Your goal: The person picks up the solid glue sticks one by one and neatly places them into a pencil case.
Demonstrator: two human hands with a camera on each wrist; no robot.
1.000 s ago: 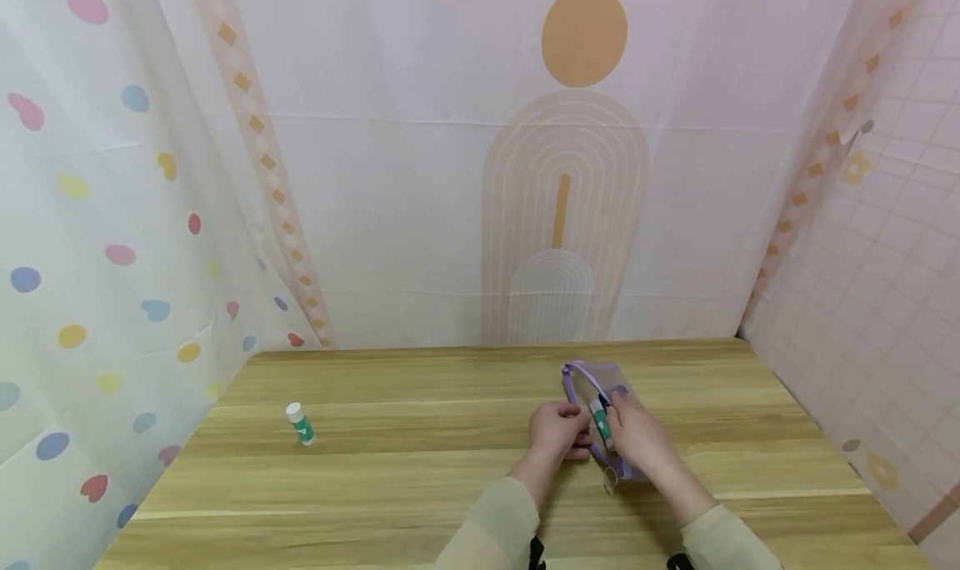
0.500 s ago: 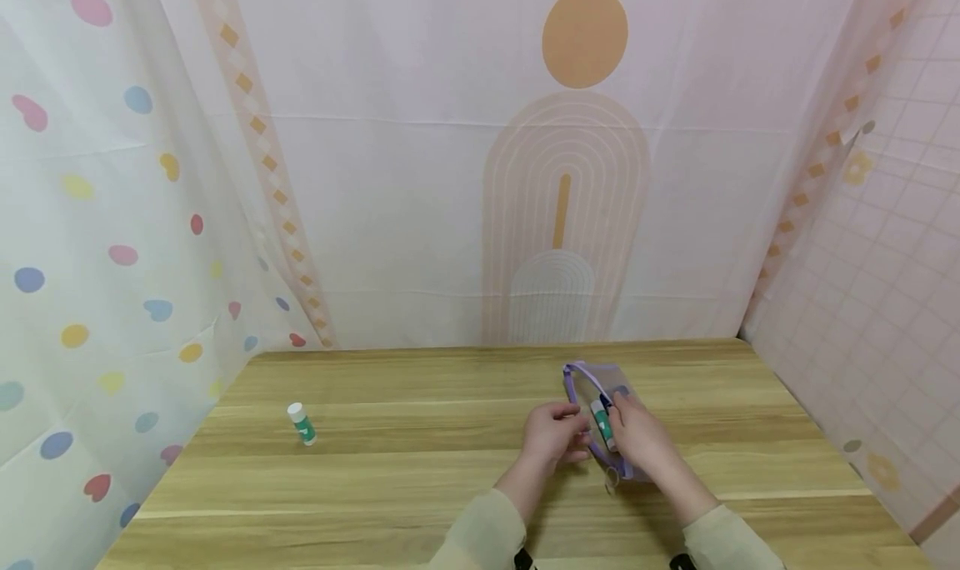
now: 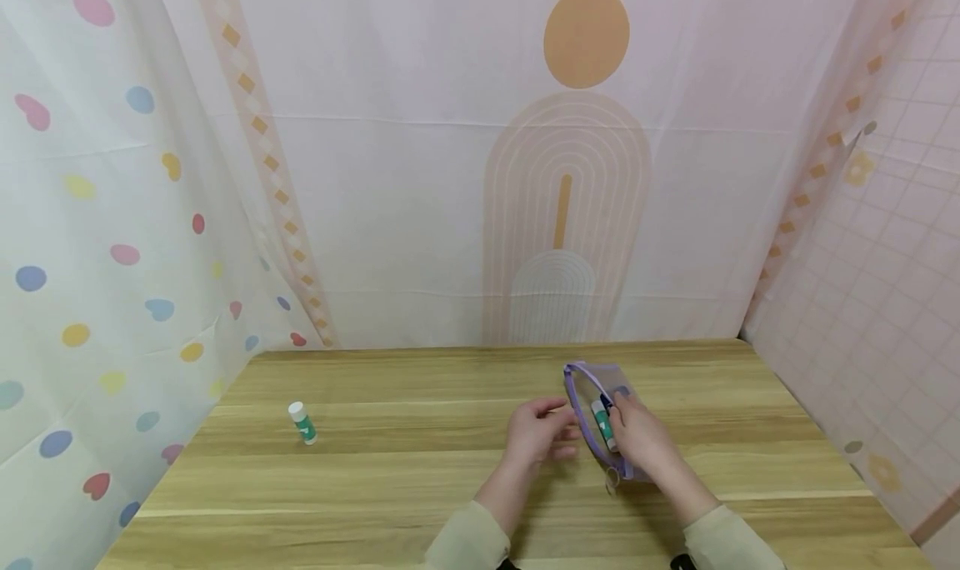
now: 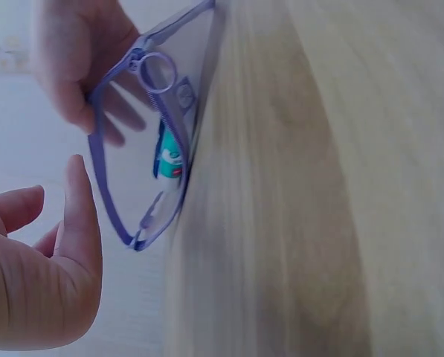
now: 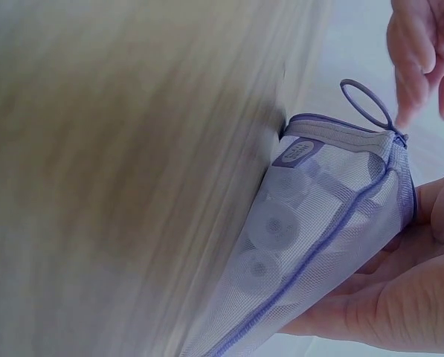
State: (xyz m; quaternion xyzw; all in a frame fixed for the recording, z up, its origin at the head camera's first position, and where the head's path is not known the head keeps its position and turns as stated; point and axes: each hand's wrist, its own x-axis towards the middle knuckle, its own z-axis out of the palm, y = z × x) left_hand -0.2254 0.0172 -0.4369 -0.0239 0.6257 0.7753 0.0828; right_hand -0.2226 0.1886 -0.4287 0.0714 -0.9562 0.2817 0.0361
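Observation:
A translucent mesh zip pouch (image 3: 610, 375) with purple trim lies on the table, its mouth spread towards the left. My right hand (image 3: 639, 437) grips the upper edge of that mouth; in the left wrist view its thumb and fingers sit on either side of the rim. Inside the pouch is a green-and-white glue stick (image 4: 171, 158) beside a dark blue item too hidden to name. Through the mesh, several round ends (image 5: 274, 225) show in the right wrist view. Just left of the pouch, my left hand (image 3: 538, 432) holds nothing, its fingers extended and apart from the rim.
Another glue stick (image 3: 303, 424) lies far to the left on the wooden table (image 3: 420, 470). A ring pull (image 4: 158, 72) hangs from the pouch's zip. Patterned curtains (image 3: 405, 220) rise behind the table and at both sides.
My left hand has drawn back leftward from the pouch's near rim, its fingers coming off it. The right hand and the pouch have stayed in place.

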